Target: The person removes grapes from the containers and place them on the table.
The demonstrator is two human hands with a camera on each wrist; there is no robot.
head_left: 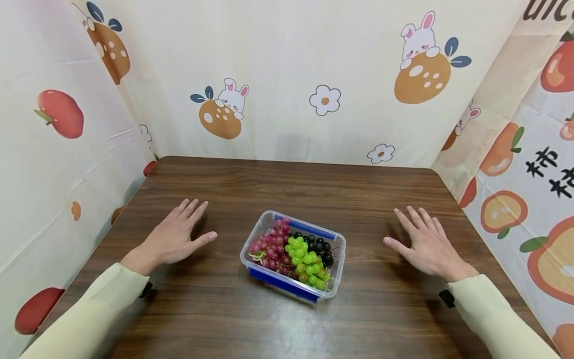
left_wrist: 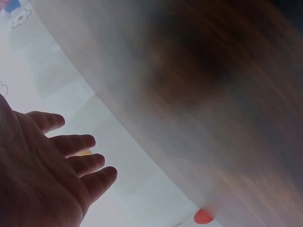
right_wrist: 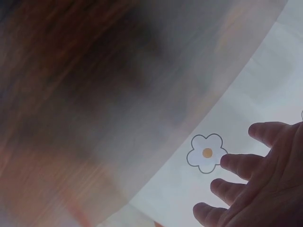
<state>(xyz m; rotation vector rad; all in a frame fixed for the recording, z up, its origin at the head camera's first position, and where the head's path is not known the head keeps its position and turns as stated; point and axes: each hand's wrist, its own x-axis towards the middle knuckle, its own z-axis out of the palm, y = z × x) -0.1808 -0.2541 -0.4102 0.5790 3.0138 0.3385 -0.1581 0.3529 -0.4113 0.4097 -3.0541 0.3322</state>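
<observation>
A clear plastic box (head_left: 338, 279) with blue side clips sits open-topped at the middle of the table. Inside lie red grapes (head_left: 271, 249) on the left, green grapes (head_left: 307, 260) at the front right and black grapes (head_left: 317, 243) behind them. To the left of the box, my left hand (head_left: 172, 237) is held palm down over the table, fingers spread, holding nothing. On the other side my right hand (head_left: 426, 244) is likewise spread and empty. The left wrist view shows the left palm and fingers (left_wrist: 87, 163); the right wrist view shows the right fingers (right_wrist: 232, 189).
The brown wooden table (head_left: 287, 189) has its far edge against a patterned curtain (head_left: 287, 75). More fruit-printed cloth hangs along the left (head_left: 54, 174) and right sides.
</observation>
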